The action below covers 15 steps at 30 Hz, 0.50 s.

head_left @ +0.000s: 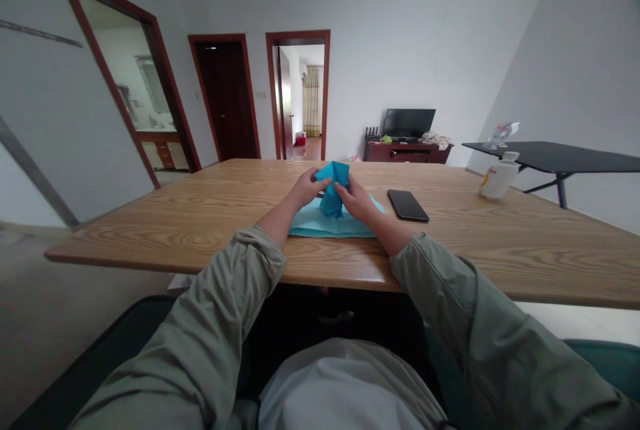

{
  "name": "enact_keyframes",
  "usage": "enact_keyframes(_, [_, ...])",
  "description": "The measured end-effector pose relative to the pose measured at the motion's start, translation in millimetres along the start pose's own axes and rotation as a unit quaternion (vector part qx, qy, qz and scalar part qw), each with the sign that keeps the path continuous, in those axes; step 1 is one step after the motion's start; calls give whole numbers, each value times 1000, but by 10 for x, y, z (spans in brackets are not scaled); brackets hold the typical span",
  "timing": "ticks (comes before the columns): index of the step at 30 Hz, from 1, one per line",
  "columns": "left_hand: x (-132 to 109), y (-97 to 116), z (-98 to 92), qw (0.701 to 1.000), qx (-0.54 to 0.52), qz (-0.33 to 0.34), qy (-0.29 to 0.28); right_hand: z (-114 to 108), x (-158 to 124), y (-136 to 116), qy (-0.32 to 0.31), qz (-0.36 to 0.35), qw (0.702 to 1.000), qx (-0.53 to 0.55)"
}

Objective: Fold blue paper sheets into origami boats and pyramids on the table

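Note:
Between my two hands is a folded piece of blue paper point(332, 200), held upright with creased flaps at its top. My left hand point(309, 189) grips its left side, the thumb pressed on the near face. On the other side my right hand point(356, 195) pinches it, thumb also in front; most of the other fingers are hidden behind the paper. Below it, flat on the table, lies a light blue sheet or stack of sheets point(325, 227), close to the front edge.
On the wooden table point(200, 217) a black phone point(408, 205) lies right of the sheets. Farther right stands a white bottle point(499, 177). Behind it is a black table point(565, 155) with a clear plastic bottle point(500, 135). A television point(409, 123) stands by the back wall.

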<state>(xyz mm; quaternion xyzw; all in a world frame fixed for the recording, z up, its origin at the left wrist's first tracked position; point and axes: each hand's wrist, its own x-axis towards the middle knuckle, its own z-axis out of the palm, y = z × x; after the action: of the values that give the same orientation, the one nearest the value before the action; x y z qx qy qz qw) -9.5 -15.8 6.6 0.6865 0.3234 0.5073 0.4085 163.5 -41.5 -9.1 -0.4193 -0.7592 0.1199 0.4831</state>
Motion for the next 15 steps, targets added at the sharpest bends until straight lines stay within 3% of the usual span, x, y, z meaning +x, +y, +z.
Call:
enact_keyframes(3, [48,-21,-72,999,-21,-7,44,12,76,109,43,30,999,-3])
enact_keyframes(9, [98,-11,-324,989,-75,-53,114,-127,173,380,82,173,977,95])
enact_keyframes(12, [85,-60,-406,989,-47,-105,91,-220,180,496,71,211,973,61])
enact_keyframes(15, [60,-168,-436,986,41,-154,55,-265,161,550,17,229,972,-45])
